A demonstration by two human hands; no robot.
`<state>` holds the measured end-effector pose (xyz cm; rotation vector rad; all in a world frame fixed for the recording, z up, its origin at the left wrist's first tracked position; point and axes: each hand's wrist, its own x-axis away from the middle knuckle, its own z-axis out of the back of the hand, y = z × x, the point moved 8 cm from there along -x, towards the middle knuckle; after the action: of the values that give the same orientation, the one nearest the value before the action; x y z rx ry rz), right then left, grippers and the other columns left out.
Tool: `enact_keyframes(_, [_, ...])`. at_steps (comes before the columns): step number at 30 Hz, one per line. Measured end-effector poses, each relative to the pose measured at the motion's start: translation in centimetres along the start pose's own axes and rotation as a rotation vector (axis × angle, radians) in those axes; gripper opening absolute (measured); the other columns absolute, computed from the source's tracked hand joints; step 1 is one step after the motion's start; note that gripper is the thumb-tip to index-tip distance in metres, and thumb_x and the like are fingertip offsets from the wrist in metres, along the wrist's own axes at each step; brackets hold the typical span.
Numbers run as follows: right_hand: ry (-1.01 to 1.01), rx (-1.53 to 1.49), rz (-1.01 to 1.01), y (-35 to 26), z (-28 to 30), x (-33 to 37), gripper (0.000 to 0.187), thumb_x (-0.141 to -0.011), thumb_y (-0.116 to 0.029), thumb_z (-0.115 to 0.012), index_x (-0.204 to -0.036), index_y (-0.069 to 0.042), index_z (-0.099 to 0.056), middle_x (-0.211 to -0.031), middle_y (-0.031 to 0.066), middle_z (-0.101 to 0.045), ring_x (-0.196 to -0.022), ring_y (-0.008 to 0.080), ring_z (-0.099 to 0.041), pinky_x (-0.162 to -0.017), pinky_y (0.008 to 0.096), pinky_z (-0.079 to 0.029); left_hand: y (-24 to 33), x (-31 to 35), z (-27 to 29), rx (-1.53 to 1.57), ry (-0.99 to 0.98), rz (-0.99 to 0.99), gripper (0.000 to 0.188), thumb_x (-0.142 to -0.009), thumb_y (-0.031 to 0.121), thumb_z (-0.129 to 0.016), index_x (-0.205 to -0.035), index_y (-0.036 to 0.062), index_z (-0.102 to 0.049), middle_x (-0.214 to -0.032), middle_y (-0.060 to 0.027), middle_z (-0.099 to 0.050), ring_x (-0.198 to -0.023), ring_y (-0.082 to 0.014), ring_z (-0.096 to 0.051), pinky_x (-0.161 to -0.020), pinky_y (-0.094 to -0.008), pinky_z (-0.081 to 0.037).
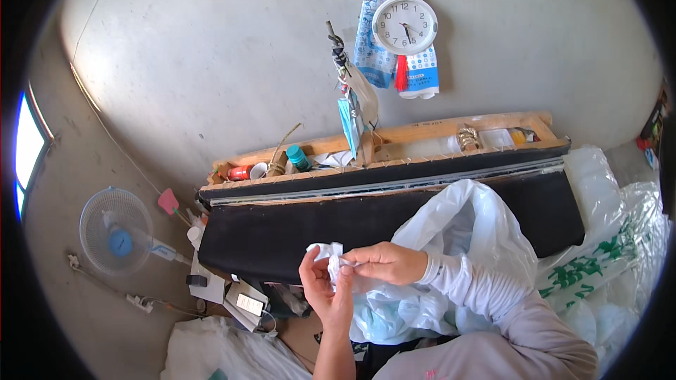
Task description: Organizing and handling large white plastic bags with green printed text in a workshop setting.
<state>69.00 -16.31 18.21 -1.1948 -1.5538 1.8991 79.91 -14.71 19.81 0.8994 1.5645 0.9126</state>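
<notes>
The small crumpled white piece of thin, soft material (334,267) sits between the two hands, seen against the near edge of the black fabric-covered counter (296,236). The left hand (327,292) grips it between a raised thumb and curled fingers; the right hand (384,262) has its thumb and forefinger pinched together on the piece's right side. The piece is small and partly covered by fingers, so whether it is paper or plastic film I cannot fairly tell.

To handle it well, let the left hand anchor the piece while the right fingertips work a single edge — a light pinch and short, even pulls should spare such thin stuff from tearing. Keeping both wrists clear of the large translucent white plastic bag (493,229) would help too.

Counted: one small white piece, one large white bag beside the right forearm, and one clear plastic sheet with green print (588,264) further right. In the long pale wooden frame (422,129) along the counter's back I make out one teal cylindrical container (298,158), one red cylindrical container (239,173) and one white round cup (259,171). Beyond — one white round wall clock (405,25), one white-and-blue fan (116,232), one pink plastic swatter (167,201) and one phone with a lit screen (250,304)
</notes>
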Motion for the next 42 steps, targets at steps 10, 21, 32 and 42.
enact_keyframes(10, [-0.483, 0.991, -0.575, 0.6, 0.1, 5.1, 0.043, -0.089, -0.043, -0.037, -0.1, -0.007, -0.059, -0.081, 0.0152, -0.063, -0.075, 0.0303, -0.061, -0.086, 0.0416, -0.039, 0.8, 0.4, 16.6, 0.109, 0.615, -0.076, 0.019, -0.093, 0.026, -0.041, -0.098, 0.008, -0.044, -0.094, -0.0034, -0.051, -0.088, -0.014, -0.049, -0.077, -0.0286, -0.041])
enact_keyframes(21, [-0.854, 0.665, 0.099, 9.5, -20.0, 9.8, 0.036, -0.089, -0.025, -0.045, -0.113, 0.003, -0.048, -0.108, 0.0147, -0.054, -0.097, 0.0236, -0.054, -0.084, 0.0323, -0.042, 10.5, -4.8, 27.4, -0.856, 0.821, -0.574, 0.024, -0.095, 0.021, -0.039, -0.094, -0.0019, -0.046, -0.083, -0.006, -0.045, -0.077, -0.0152, -0.042, -0.075, -0.0255, -0.036])
enact_keyframes(32, [0.011, 1.127, 0.372, 1.0, -13.4, 6.5, 0.008, -0.072, -0.02, -0.054, -0.079, -0.015, -0.055, -0.073, -0.002, -0.05, -0.063, 0.0124, -0.053, -0.058, 0.0267, -0.039, 8.9, -4.3, 30.8, -0.625, 0.578, -0.432, 0.02, -0.092, 0.021, -0.046, -0.09, 0.0019, -0.052, -0.078, 0.0001, -0.05, -0.073, -0.0087, -0.045, -0.068, -0.0216, -0.038])
enact_keyframes(42, [-0.053, 0.301, 0.099, 0.7, -9.9, 3.9, 0.027, -0.074, -0.02, -0.061, -0.095, -0.003, -0.057, -0.097, 0.0117, -0.055, -0.09, 0.025, -0.053, -0.075, 0.0357, -0.042, 13.1, -2.1, 28.2, -0.3, 0.76, -0.618, 0.024, -0.093, 0.02, -0.042, -0.107, 0.0017, -0.048, -0.098, -0.0084, -0.055, -0.083, -0.0163, -0.055, -0.068, -0.0315, -0.05])
